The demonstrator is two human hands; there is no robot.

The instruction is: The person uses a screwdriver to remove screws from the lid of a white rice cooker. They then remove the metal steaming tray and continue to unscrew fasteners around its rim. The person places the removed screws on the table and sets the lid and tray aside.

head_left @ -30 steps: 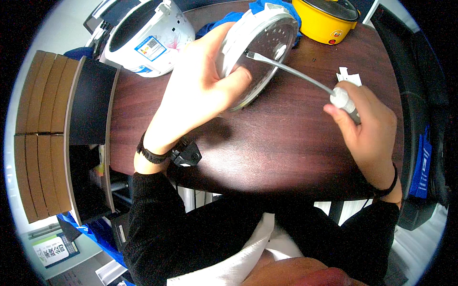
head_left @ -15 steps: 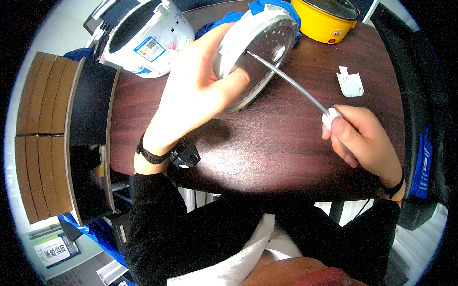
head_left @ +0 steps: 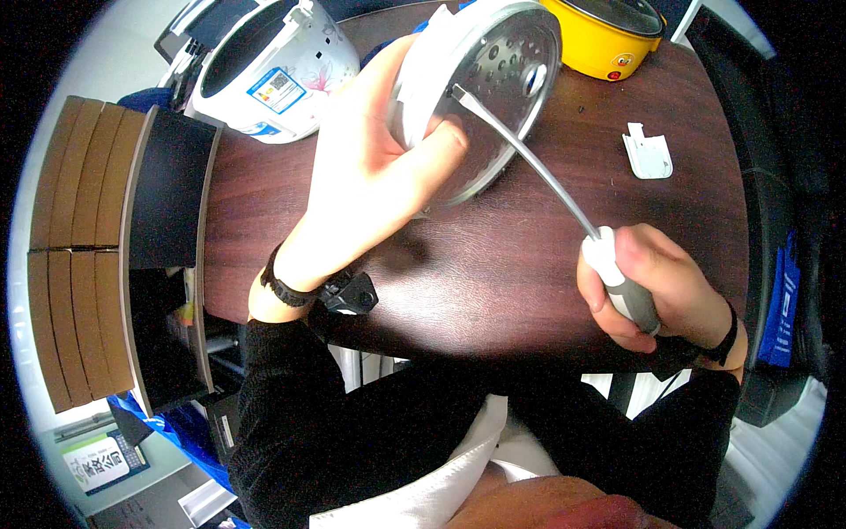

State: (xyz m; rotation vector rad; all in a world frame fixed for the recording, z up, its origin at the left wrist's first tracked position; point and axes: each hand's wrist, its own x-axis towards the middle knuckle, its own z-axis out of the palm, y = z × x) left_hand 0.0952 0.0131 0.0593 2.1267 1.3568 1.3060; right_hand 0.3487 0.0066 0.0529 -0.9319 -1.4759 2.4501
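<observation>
My left hand [head_left: 370, 163] grips the rim of a round rice cooker lid [head_left: 498, 115], tilted up off the table with its shiny metal inner face turned to the right. The thumb presses on that face. In my right hand [head_left: 656, 286] is a screwdriver [head_left: 538, 167] with a long metal shaft and a white and grey handle. Its tip touches the lid's inner face near the left edge, close to my thumb; whether it sits in a screw is too small to tell. The white rice cooker body [head_left: 278, 79] with a flower print stands open behind my left hand.
A yellow electric pot [head_left: 608, 44] stands at the far right of the brown table [head_left: 423, 291]. Nearer lies a small white plastic piece [head_left: 649, 153], with a tiny dark bit [head_left: 581, 110] left of it. Cardboard boxes [head_left: 79, 256] are stacked on the left.
My left hand has turned the lid so more of its inner face shows. My right hand has moved down and slightly left, tilting the screwdriver more steeply and showing its grey handle.
</observation>
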